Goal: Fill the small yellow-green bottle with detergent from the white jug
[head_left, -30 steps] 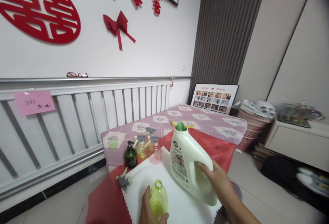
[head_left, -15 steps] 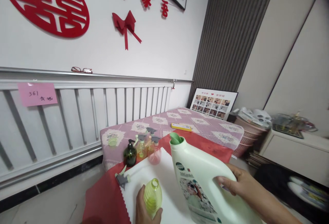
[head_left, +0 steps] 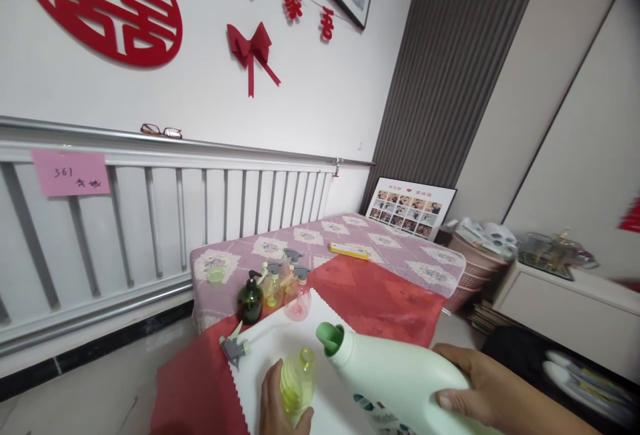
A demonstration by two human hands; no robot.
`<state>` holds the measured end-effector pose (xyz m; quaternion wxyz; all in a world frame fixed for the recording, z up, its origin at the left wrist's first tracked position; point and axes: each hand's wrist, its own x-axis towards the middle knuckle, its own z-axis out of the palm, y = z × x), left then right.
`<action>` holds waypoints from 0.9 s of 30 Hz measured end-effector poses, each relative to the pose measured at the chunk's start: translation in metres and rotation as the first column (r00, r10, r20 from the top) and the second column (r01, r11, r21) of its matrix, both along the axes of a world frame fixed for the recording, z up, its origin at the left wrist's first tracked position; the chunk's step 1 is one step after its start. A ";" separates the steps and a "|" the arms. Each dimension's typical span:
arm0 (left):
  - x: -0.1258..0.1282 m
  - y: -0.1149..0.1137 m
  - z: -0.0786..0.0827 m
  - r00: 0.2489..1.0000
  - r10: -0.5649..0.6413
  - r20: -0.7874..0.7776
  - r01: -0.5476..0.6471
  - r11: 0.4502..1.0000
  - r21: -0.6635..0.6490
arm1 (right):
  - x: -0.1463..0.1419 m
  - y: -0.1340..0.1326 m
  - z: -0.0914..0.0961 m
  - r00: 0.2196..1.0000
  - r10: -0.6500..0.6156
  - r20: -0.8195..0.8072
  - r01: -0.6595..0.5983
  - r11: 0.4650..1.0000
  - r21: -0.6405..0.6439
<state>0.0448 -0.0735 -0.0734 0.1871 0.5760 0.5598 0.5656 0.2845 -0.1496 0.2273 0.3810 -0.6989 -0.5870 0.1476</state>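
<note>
My left hand (head_left: 277,402) is wrapped round a translucent yellow-green spray bottle (head_left: 299,382), whose neck is uncapped and tips slightly right. By its handle my right hand (head_left: 473,385) grips a large pale green detergent jug (head_left: 395,368). The jug leans left, and its open mouth with a darker green pouring spout (head_left: 331,338) points toward the bottle, apart from its neck. No liquid is visible at the spout. A grey trigger spray head (head_left: 234,348) lies left of the bottle at the edge of a white mat (head_left: 327,308).
Behind stand a dark green pump bottle (head_left: 250,298), a pink bottle (head_left: 299,300) and several other small bottles. A yellow box (head_left: 349,250) and a pale green dish (head_left: 216,275) lie on the flowered tablecloth (head_left: 310,235). A red cloth (head_left: 380,295) lies beneath the mat.
The jug has tilted further left, its mouth coming down closer to the bottle. My left hand still holds the bottle in nearly the same place. The view has shifted slightly.
</note>
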 end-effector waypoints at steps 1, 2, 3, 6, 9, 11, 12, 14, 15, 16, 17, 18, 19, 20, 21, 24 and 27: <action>0.000 0.000 0.001 1.000 -0.011 -0.010 0.010 1.000 -0.006 | -0.003 -0.002 0.003 1.000 0.021 -0.022 -0.021 1.000 -0.019; 0.000 -0.001 0.001 1.000 -0.023 -0.019 0.022 1.000 -0.016 | -0.006 -0.004 0.006 0.997 0.056 -0.043 -0.058 0.997 -0.051; -0.001 -0.001 0.002 0.999 -0.033 -0.026 0.033 0.999 -0.025 | -0.008 -0.006 0.010 0.992 0.112 -0.064 -0.118 0.987 -0.107; -0.001 -0.003 0.006 0.999 -0.044 -0.031 0.042 0.998 -0.043 | -0.008 -0.009 0.019 0.946 0.296 -0.131 -0.323 0.890 -0.321; -0.001 -0.005 0.009 0.999 -0.036 -0.026 0.035 0.998 -0.052 | -0.007 -0.008 0.021 0.928 0.340 -0.153 -0.372 0.844 -0.386; -0.001 -0.007 0.011 0.999 -0.039 -0.013 0.038 0.998 -0.057 | -0.008 -0.008 0.018 0.938 0.312 -0.150 -0.345 0.871 -0.349; -0.002 -0.007 0.012 0.999 -0.046 -0.003 0.046 0.997 -0.059 | -0.010 -0.008 0.016 0.943 0.297 -0.149 -0.330 0.885 -0.329; -0.002 -0.008 0.014 0.998 -0.065 0.016 0.066 0.995 -0.072 | -0.014 -0.008 0.014 0.949 0.283 -0.138 -0.313 0.897 -0.312; -0.003 -0.008 0.015 0.997 -0.076 0.021 0.077 0.994 -0.082 | -0.016 -0.008 0.014 0.950 0.283 -0.132 -0.311 0.898 -0.311; -0.003 -0.008 0.015 0.996 -0.086 0.022 0.088 0.992 -0.091 | -0.017 -0.008 0.015 0.951 0.284 -0.125 -0.309 0.897 -0.316; -0.003 -0.008 0.016 0.995 -0.095 0.019 0.096 0.990 -0.101 | -0.019 -0.008 0.016 0.951 0.286 -0.120 -0.310 0.894 -0.323; -0.003 -0.008 0.016 0.995 -0.099 0.014 0.100 0.989 -0.108 | -0.020 -0.008 0.019 0.950 0.292 -0.116 -0.314 0.891 -0.329; -0.004 -0.009 0.017 0.995 -0.102 0.008 0.102 0.988 -0.112 | -0.021 -0.008 0.022 0.947 0.303 -0.107 -0.321 0.886 -0.336; -0.004 -0.009 0.017 0.995 -0.102 0.003 0.102 0.988 -0.114 | -0.022 -0.008 0.026 0.943 0.320 -0.095 -0.332 0.875 -0.353; -0.004 -0.009 0.017 0.995 -0.100 0.000 0.100 0.988 -0.115 | -0.022 -0.008 0.029 0.936 0.343 -0.083 -0.348 0.858 -0.378; -0.004 -0.009 0.018 0.996 -0.095 -0.001 0.094 0.989 -0.112 | -0.023 -0.008 0.039 0.910 0.412 -0.053 -0.390 0.803 -0.450; -0.004 -0.009 0.018 0.995 -0.099 -0.004 0.098 0.989 -0.112 | -0.025 -0.007 0.045 0.902 0.430 -0.031 -0.397 0.802 -0.447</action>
